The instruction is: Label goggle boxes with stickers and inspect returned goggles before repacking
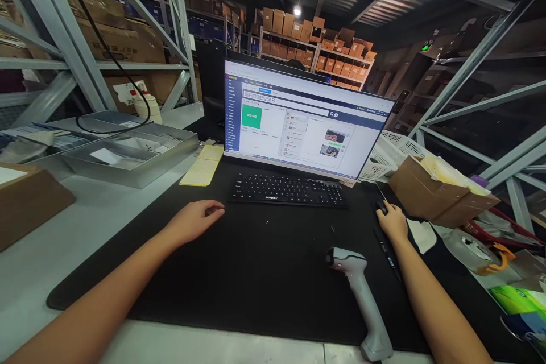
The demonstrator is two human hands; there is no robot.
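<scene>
My left hand (196,220) rests on the black desk mat (239,278), just left of the keyboard. Its fingers are loosely bent, with a gap between thumb and fingers, and nothing is in it. On the right side of the mat, my right hand (393,220) covers a dark computer mouse (382,207), mostly hidden under the fingers. Between the hands and farther back lies a black keyboard (290,191), below a lit monitor (305,116) showing a program window with a green square. A grey barcode scanner (360,290) lies nearer me, left of my right forearm.
A pen (387,253) lies beside my right forearm. Yellow paper sheets (203,165) sit left of the monitor, near a grey divided tray (136,162). Cardboard boxes (439,190), a white basket (377,162) and a tape roll (471,250) stand at right.
</scene>
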